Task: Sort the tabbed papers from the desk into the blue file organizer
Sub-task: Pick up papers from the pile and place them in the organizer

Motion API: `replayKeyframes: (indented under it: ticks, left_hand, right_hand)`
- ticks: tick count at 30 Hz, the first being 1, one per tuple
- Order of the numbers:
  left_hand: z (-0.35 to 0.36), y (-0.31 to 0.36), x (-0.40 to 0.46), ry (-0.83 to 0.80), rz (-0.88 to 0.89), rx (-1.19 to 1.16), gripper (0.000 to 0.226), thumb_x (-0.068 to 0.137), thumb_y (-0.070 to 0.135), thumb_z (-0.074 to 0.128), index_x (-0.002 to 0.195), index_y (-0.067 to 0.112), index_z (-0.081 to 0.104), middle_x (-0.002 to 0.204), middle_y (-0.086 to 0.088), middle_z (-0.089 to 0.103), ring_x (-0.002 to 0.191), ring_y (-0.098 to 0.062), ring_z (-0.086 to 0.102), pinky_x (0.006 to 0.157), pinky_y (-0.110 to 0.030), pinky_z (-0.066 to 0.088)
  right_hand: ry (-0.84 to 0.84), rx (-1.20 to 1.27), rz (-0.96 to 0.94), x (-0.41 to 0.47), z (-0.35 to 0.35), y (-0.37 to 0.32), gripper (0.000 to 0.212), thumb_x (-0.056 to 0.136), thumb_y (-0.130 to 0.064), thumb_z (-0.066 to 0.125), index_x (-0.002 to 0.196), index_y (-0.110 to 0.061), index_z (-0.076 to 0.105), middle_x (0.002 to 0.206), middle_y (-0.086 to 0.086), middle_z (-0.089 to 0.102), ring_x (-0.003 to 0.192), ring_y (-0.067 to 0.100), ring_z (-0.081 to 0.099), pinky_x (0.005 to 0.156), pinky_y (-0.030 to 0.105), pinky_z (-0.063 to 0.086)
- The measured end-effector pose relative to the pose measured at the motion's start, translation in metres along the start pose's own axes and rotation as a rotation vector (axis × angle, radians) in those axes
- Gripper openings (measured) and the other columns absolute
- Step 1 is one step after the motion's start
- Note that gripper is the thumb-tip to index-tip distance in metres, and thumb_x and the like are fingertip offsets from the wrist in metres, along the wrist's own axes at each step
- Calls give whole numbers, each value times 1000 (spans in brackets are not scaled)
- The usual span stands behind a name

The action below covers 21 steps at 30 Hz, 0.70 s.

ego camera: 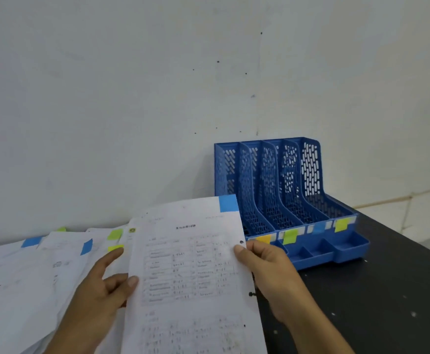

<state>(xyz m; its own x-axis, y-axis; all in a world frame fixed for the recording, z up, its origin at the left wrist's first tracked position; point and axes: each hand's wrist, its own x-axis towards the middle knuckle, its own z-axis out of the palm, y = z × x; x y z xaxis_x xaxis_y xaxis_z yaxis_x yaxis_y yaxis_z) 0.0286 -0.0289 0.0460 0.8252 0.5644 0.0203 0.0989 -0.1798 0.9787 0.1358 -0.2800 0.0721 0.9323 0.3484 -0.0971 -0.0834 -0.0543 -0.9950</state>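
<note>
I hold a printed sheet point(193, 272) with a blue tab point(228, 203) at its top right corner, lifted above the desk. My right hand point(267, 272) pinches its right edge, thumb on top. My left hand point(101, 290) holds the left edge with its thumb on the page and the forefinger stretched out. The blue file organizer point(308, 256) stands at the right against the wall, with several upright slots. Its front rail carries orange, green, blue and yellow-green labels. A spread of other tabbed papers point(30, 277) lies at the left with blue and green tabs.
The black desk top point(375, 302) runs under the organizer and to the right edge. A pale wall point(132, 98) rises right behind the desk. The organizer's low front tray has small open compartments.
</note>
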Motion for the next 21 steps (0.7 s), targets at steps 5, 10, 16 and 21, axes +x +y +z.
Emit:
replayKeyframes:
  ticks: [5, 10, 16, 21]
  left_hand:
    - [19, 26, 6, -79, 81, -49, 55, 88, 6, 63, 134, 30, 44, 80, -5, 76, 76, -17, 71, 63, -23, 52]
    - [66, 36, 21, -30, 143, -51, 41, 88, 9, 67, 122, 27, 53, 82, 0, 76, 80, -19, 71, 71, -31, 54]
    - [140, 36, 23, -183, 254, 234, 35, 85, 24, 72, 110, 42, 56, 104, 15, 64, 80, -5, 65, 69, -14, 46]
    - [176, 31, 16, -335, 424, 447, 47, 81, 41, 72, 119, 53, 48, 138, 15, 42, 118, -1, 49, 97, -13, 39]
  right_hand:
    - [25, -167, -61, -10, -33, -18, 16, 97, -21, 62, 92, -11, 73, 81, -3, 77, 77, 9, 73, 78, 33, 61]
    - [336, -217, -262, -17, -77, -40, 13, 94, -22, 64, 86, -17, 73, 54, -16, 66, 48, -6, 59, 43, 8, 41]
    - [806, -340, -478, -12, -141, -80, 29, 94, -38, 65, 76, -16, 72, 60, -4, 67, 62, 20, 63, 57, 33, 50]
    - [997, -442, -627, 3, -179, -117, 31, 97, -28, 63, 81, -4, 72, 72, 13, 69, 73, 37, 62, 74, 45, 53]
